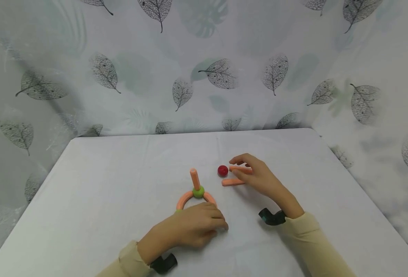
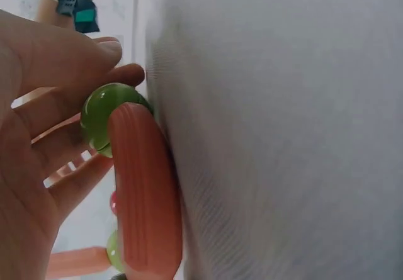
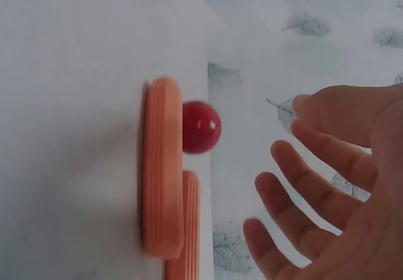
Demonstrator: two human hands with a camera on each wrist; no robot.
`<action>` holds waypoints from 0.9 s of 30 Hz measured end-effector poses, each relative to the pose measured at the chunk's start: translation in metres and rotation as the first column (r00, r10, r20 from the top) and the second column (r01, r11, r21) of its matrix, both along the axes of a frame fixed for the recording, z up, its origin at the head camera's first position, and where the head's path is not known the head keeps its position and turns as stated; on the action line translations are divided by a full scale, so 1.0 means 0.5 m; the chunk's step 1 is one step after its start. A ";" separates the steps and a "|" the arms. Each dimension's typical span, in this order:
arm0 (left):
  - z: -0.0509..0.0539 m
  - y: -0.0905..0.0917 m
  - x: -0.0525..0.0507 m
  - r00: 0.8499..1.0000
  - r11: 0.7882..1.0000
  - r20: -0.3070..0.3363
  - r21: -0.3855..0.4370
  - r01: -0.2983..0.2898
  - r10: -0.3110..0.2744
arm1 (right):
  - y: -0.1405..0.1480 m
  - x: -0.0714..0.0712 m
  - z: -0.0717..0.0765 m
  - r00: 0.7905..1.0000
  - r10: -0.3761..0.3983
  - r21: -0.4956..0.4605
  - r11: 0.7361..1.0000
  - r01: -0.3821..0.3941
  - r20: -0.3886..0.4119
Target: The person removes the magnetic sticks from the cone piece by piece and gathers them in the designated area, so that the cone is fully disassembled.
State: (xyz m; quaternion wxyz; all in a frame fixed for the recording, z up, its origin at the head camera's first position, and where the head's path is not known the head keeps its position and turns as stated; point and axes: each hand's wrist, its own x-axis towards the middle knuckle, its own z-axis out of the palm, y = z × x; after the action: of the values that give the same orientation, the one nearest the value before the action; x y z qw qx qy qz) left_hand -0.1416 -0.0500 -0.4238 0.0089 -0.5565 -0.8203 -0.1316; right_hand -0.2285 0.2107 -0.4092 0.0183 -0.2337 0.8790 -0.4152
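Note:
My left hand (image 1: 196, 225) lies over the near part of a ring of orange curved pieces (image 1: 184, 199) joined by green balls (image 1: 198, 191). In the left wrist view its fingers curl round a green ball (image 2: 113, 117) beside an orange curved piece (image 2: 146, 192). From the ring's far ball an orange stick (image 1: 195, 179) points away. My right hand (image 1: 259, 177) hovers over two loose orange sticks (image 1: 232, 182), its fingers apart and holding nothing in the right wrist view. A red ball (image 1: 222, 171) sits left of those sticks; the right wrist view shows it behind an orange stick (image 3: 162, 173).
The white table (image 1: 120, 173) extends round both hands. Behind it hangs a pale curtain (image 1: 141, 69) with a leaf print. A dark strap device (image 1: 272, 216) is on the right wrist and another (image 1: 164, 264) on the left.

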 end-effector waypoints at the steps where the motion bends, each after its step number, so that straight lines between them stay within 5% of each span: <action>1: 0.003 -0.002 0.001 1.000 1.000 0.015 0.005 -0.002 0.002 | -0.005 0.002 0.001 1.000 0.024 -0.011 1.000 -0.024 -0.002; 5: 0.024 -0.015 0.000 0.995 0.999 0.101 0.045 -0.028 0.024 | -0.020 0.011 0.004 0.995 0.102 -0.060 0.993 -0.103 -0.018; 8: 0.047 -0.034 -0.004 0.970 0.995 0.236 0.068 -0.077 0.059 | -0.029 0.015 0.005 0.991 0.130 -0.080 0.988 -0.132 -0.026; 11: 0.069 -0.058 -0.010 0.912 0.990 0.399 0.058 -0.132 0.099 | -0.038 0.019 0.004 0.989 0.150 -0.094 0.984 -0.150 -0.006; 14: 0.088 -0.083 -0.016 0.825 0.984 0.548 0.018 -0.179 0.140 | -0.048 0.026 0.004 0.986 0.166 -0.096 0.982 -0.164 0.013; 16: 0.098 -0.098 -0.020 0.770 0.980 0.616 -0.014 -0.200 0.166 | -0.055 0.031 0.005 0.985 0.171 -0.105 0.980 -0.167 0.030; 18: 0.107 -0.112 -0.025 0.731 0.975 0.654 -0.045 -0.218 0.194 | -0.062 0.036 0.005 0.984 0.176 -0.110 0.979 -0.171 0.038; 20: 0.115 -0.127 -0.032 0.726 0.972 0.654 -0.059 -0.229 0.211 | -0.069 0.041 0.005 0.982 0.181 -0.124 0.977 -0.173 0.057; 25: 0.132 -0.168 -0.047 0.757 0.945 0.580 -0.075 -0.318 0.301 | -0.088 0.050 -0.002 0.973 0.220 -0.137 0.968 -0.209 0.067; 27: 0.133 -0.182 -0.054 0.759 0.922 0.543 -0.086 -0.377 0.360 | -0.094 0.052 -0.006 0.969 0.239 -0.136 0.964 -0.230 0.055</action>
State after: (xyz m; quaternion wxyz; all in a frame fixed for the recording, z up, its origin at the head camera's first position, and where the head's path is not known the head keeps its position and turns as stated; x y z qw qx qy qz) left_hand -0.1686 -0.1409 -0.3571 -0.1929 -0.3228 -0.8791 -0.2929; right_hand -0.2024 0.1636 -0.4121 0.0836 -0.3221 0.8154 -0.4738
